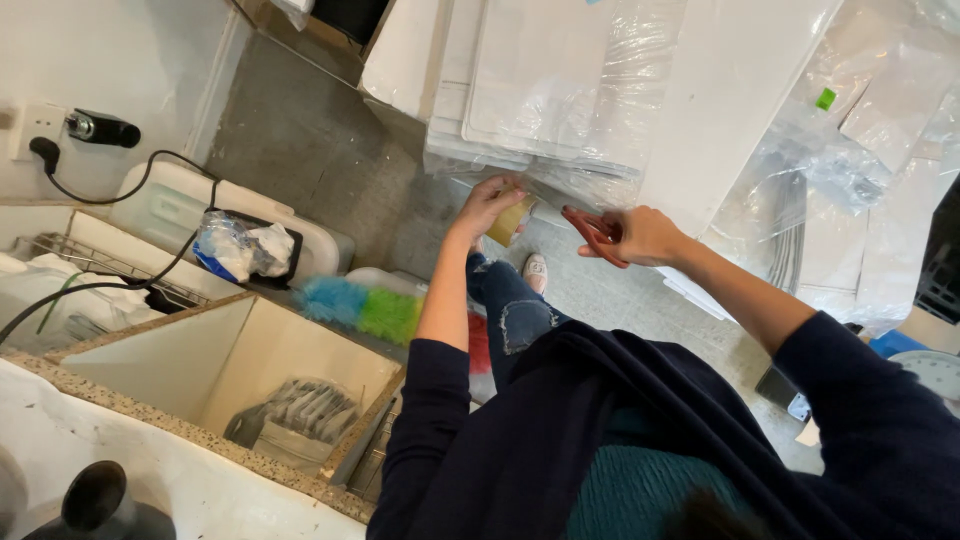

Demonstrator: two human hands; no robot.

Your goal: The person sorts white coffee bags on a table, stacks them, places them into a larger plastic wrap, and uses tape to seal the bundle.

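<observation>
I'm looking down at a grey concrete floor [320, 150], bare and mottled in the middle. White flat panels wrapped in clear plastic film [560, 90] stand on it, leaning in a stack along the far side. A white plastic container [180, 205] lies on it by the wall, with a fluffy blue and green duster [365, 308] just beside. Closer to me, a speckled stone bench [180, 440] with a white edge runs across the lower left corner, and a dark funnel-shaped thing [95, 500] sits on it.

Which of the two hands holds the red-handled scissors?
The right hand grips the red-handled scissors, blades pointing toward the other hand. The left hand instead holds a yellowish-brown tape roll against the plastic-wrapped white panels.
</observation>
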